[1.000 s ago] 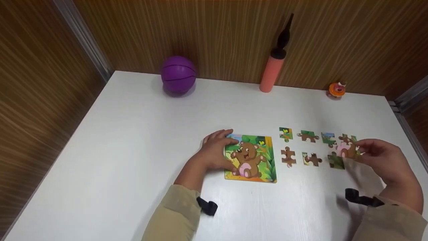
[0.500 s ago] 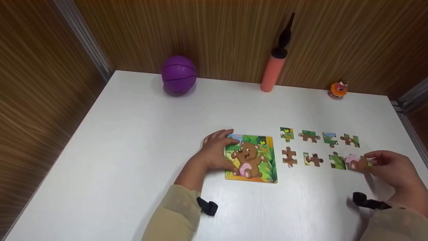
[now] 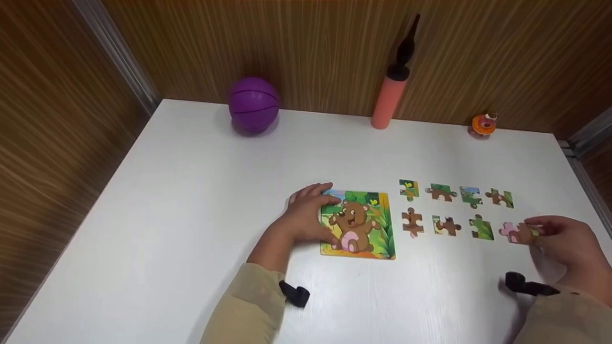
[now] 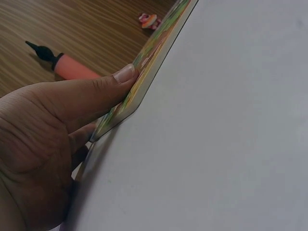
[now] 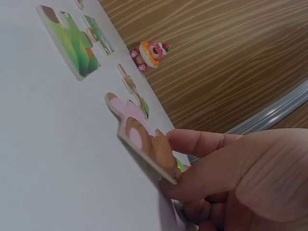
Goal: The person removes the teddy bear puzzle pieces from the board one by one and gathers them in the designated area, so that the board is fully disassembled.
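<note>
My left hand (image 3: 306,215) holds a square bear puzzle board (image 3: 356,227) by its left side on the white table. Its thumb (image 4: 108,89) lies on the board's face near the edge. Over at the right, my right hand (image 3: 569,239) pinches a pink and brown puzzle piece (image 3: 516,232) between thumb and finger. In the right wrist view that piece (image 5: 144,137) is tilted, with a shadow under it. Several puzzle pieces (image 3: 447,226) lie in two rows between the board and my right hand; the held piece is at the near row's right end.
At the back of the table (image 3: 201,167) sit a purple ball (image 3: 253,105), a pink and black hand pump (image 3: 389,100) and a small figurine with an orange ring (image 3: 484,125). Wood-grain panels (image 3: 325,52) rise behind the table.
My right hand has moved right and toward me with its puzzle piece, from over the back-row pieces to the near row's end. The left hand has stayed at the board.
</note>
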`<act>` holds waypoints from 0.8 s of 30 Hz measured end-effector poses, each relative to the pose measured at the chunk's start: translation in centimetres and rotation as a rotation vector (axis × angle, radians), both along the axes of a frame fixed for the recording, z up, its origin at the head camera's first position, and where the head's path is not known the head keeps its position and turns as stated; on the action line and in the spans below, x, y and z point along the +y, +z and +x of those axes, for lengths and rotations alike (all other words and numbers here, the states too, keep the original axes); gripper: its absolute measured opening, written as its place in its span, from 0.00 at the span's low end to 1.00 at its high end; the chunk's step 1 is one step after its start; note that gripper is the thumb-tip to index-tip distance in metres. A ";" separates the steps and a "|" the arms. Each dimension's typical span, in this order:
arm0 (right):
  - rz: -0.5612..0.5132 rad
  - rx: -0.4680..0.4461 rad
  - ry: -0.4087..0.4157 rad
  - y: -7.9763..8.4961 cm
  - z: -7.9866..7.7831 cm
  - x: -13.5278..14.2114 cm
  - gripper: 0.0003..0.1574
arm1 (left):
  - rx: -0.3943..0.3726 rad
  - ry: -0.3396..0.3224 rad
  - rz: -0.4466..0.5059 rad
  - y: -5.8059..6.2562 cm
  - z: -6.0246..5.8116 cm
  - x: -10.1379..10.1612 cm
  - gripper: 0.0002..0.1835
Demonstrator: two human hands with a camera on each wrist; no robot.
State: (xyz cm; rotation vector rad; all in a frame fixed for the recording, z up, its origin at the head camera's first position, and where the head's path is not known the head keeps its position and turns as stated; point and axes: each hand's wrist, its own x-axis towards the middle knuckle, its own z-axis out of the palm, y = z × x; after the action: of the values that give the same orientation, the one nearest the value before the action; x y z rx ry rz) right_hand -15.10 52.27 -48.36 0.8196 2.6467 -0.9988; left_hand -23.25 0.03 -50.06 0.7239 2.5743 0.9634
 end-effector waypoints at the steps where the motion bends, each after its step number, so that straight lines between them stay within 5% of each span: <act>1: 0.009 0.005 0.003 0.0 -0.1 -0.1 0.32 | 0.000 0.001 -0.001 0.0 0.0 0.0 0.52; 16: 0.047 0.056 0.005 2.1 -1.2 -3.0 0.36 | 0.005 0.000 0.002 0.0 0.0 0.0 0.51; 24: 0.007 0.093 0.190 2.9 -3.1 -7.5 0.32 | 0.000 -0.004 -0.003 0.2 0.0 0.2 0.51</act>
State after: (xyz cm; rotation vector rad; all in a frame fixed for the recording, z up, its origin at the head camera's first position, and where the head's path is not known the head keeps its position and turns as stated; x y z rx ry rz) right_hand -18.19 44.74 -45.42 0.5218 2.7442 -1.0001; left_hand -23.26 0.22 -49.84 0.7277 2.5725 0.9578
